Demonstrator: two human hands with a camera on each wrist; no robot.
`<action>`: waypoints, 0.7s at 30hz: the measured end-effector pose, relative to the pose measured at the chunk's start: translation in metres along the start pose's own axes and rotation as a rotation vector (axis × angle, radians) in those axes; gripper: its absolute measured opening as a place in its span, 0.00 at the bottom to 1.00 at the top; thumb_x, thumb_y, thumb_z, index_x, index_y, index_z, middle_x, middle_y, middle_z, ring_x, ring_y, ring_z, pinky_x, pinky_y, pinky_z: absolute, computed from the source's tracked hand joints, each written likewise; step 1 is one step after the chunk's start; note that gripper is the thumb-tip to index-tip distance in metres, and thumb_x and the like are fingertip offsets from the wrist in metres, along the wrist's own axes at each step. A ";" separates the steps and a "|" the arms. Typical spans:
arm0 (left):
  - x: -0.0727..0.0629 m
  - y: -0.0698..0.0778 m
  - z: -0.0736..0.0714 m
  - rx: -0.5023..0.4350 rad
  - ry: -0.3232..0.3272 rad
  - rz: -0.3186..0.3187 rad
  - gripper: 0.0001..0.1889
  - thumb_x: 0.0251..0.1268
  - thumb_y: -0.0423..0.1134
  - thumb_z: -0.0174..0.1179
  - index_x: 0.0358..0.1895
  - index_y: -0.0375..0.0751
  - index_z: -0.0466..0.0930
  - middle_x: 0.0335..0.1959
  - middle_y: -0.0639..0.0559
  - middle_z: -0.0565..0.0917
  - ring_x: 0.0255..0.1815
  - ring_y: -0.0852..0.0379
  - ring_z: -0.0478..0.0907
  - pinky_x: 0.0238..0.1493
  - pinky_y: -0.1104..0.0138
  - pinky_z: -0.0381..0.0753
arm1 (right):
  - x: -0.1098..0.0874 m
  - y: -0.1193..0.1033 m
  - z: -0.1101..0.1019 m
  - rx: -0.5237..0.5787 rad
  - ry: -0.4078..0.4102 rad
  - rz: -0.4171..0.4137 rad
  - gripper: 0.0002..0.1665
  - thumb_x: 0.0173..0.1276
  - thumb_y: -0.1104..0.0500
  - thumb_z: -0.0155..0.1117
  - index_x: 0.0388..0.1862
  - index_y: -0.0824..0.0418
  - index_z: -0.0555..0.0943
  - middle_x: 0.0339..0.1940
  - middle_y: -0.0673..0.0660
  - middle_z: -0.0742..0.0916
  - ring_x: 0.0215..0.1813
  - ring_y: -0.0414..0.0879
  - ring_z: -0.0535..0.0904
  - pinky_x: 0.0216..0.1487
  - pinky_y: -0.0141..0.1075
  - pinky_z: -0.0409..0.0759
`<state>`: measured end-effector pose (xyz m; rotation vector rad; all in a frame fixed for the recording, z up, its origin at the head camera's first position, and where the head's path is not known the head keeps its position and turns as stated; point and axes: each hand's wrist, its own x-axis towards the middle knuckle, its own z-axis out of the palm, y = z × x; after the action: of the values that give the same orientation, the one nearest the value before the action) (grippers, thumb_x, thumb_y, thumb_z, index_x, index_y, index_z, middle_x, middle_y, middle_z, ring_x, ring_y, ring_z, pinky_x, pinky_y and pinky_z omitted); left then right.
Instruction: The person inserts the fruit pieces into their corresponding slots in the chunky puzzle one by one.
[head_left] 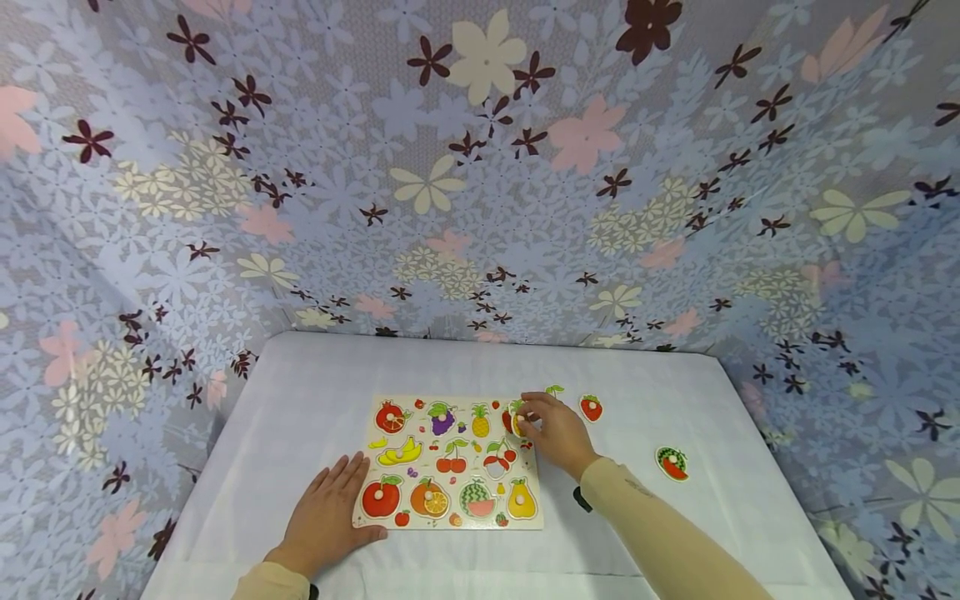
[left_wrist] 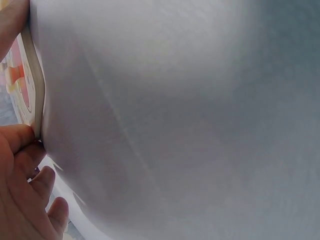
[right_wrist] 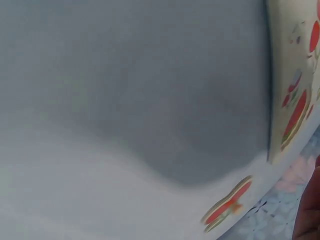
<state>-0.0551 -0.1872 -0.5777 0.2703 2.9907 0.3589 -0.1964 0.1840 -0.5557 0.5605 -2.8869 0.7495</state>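
A fruit puzzle board (head_left: pixel 420 523) lies flat on the white-covered table. My left hand (head_left: pixel 330 508) rests at its left edge, the thumb (head_left: pixel 370 534) by the near corner. In the left wrist view the fingertips (left_wrist: pixel 20 135) touch the board's edge. Over the upper right of the board, my right hand (head_left: pixel 553 429) pinches a yellow pineapple piece (head_left: pixel 517 423) with a green top, partly hidden by the fingers. It covers part of a red strawberry picture (head_left: pixel 507 421). The pineapple (head_left: pixel 480 422), cherry (head_left: pixel 451 458) and watermelon (head_left: pixel 477 498) pictures show no knobs.
Right of the board lie a strawberry piece (head_left: pixel 591 407) and a watermelon piece (head_left: pixel 672 463). Green leaves of another piece (head_left: pixel 555 389) show behind my right hand. Flower-patterned cloth (head_left: pixel 450 250) hangs behind the table and at both sides.
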 end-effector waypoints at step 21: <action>0.001 -0.001 0.002 -0.044 -0.006 -0.021 0.60 0.42 0.72 0.70 0.75 0.37 0.63 0.76 0.45 0.63 0.76 0.42 0.57 0.71 0.43 0.59 | 0.021 -0.023 0.020 0.004 -0.078 0.048 0.05 0.65 0.53 0.73 0.38 0.50 0.87 0.61 0.48 0.82 0.50 0.43 0.83 0.53 0.39 0.82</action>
<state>-0.0561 -0.1879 -0.5797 0.2347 2.9728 0.4203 -0.2075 0.1487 -0.5590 0.5337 -2.9809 0.7563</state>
